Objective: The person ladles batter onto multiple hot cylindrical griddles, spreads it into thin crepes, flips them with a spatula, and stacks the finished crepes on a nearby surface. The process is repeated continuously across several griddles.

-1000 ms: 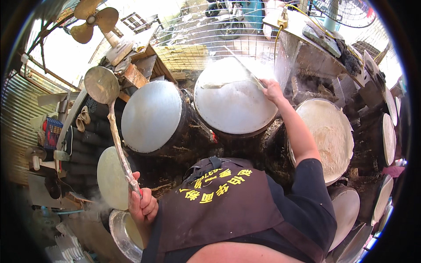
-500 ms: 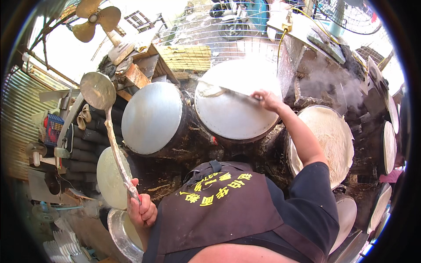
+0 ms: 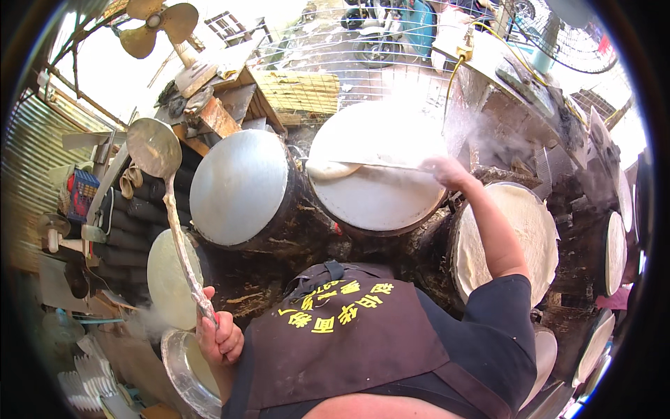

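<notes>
In my left hand (image 3: 220,338), closed round its long, crusted handle, a ladle (image 3: 154,146) is held up with its round bowl at the far end. My right hand (image 3: 447,172) grips the end of a long thin spreader (image 3: 394,166), which lies across the round middle griddle (image 3: 380,199). Pale batter (image 3: 331,170) lies along the spreader's left end. Glare hides the far part of that griddle. Close by my left hand stands a metal pot (image 3: 183,366) with pale liquid in it.
A bare griddle (image 3: 237,188) stands to the left, and a pale-coated one (image 3: 173,279) lies nearer. On the right griddle (image 3: 506,241) a thin pancake covers the surface. More round griddles (image 3: 615,255) line the far right. Steam drifts at upper right; a fan (image 3: 152,24) stands at upper left.
My right hand has moved right and slightly nearer, and the spreader now lies level across the middle griddle. Batter shows more widely at its left end. My left hand still holds the ladle up.
</notes>
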A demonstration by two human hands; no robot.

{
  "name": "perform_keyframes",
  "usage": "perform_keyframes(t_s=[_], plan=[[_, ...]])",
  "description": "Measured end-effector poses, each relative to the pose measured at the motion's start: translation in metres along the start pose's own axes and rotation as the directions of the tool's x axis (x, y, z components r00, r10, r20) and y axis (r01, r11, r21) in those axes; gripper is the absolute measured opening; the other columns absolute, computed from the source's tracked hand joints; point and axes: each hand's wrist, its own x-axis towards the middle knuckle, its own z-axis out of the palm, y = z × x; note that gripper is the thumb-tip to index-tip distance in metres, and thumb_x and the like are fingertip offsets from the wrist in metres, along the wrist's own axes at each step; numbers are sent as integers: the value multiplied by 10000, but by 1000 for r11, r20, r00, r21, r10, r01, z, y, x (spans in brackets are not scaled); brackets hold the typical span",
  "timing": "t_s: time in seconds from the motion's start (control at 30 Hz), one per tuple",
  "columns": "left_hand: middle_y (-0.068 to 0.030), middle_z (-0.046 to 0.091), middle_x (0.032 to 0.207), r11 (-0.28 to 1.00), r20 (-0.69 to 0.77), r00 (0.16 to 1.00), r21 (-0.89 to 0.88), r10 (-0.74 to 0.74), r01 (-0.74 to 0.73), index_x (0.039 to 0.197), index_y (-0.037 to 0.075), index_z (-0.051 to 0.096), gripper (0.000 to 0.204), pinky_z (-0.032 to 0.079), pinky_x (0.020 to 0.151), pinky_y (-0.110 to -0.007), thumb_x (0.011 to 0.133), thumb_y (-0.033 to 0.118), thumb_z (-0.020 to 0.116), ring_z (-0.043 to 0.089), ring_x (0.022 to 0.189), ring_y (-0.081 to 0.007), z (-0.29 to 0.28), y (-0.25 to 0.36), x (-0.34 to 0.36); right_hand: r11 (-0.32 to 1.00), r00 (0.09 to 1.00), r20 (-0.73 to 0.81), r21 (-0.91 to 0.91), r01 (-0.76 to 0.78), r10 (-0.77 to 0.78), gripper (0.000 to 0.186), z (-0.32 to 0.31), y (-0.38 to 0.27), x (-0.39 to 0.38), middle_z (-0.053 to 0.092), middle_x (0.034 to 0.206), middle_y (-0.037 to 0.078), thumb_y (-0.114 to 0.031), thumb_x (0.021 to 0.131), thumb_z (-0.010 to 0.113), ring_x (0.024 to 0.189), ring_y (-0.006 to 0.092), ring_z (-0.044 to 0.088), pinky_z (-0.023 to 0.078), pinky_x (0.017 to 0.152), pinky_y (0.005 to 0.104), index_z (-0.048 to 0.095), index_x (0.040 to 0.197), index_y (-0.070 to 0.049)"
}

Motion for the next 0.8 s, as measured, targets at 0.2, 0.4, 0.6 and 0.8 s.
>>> perform_keyframes(t_s=[0.2, 0.4, 0.6, 0.8], plan=[[9, 330, 629, 998, -11, 1000, -61, 7, -7, 1488, 179, 164, 532, 291, 287, -190, 1025, 272, 408, 263, 393, -51, 12, 0, 16, 1000, 986, -165, 23, -14, 17, 337, 5, -5, 28, 641, 1070, 128, 3, 792, 506, 1046, 300, 593, 469, 909, 404, 672, 1058, -121], [19, 332, 628, 999, 5, 1000, -32, 26, -26, 1484, 146, 151, 541, 287, 289, -174, 1025, 273, 408, 260, 399, -32, 9, -5, 12, 999, 1000, -16, 41, -11, 11, 427, -15, 14, -8, 655, 1014, 109, 175, 751, 517, 968, 265, 606, 492, 865, 356, 683, 1000, -130], [22, 322, 618, 999, -51, 999, -35, 5, -6, 1482, 149, 153, 543, 295, 289, -181, 1023, 274, 416, 273, 398, -37, 22, -5, 19, 999, 990, -137, -36, 16, -21, 266, -6, -6, 23, 637, 999, 131, 20, 863, 454, 985, 294, 592, 466, 896, 391, 679, 955, -88], [27, 320, 615, 1000, -11, 1000, -8, -22, 22, 1476, 146, 173, 541, 294, 289, -178, 1019, 286, 425, 270, 395, -33, 17, -12, 10, 1000, 999, -52, -5, -5, 5, 330, -38, 26, -33, 636, 1010, 88, 104, 794, 511, 972, 256, 600, 474, 882, 351, 672, 956, -134]])
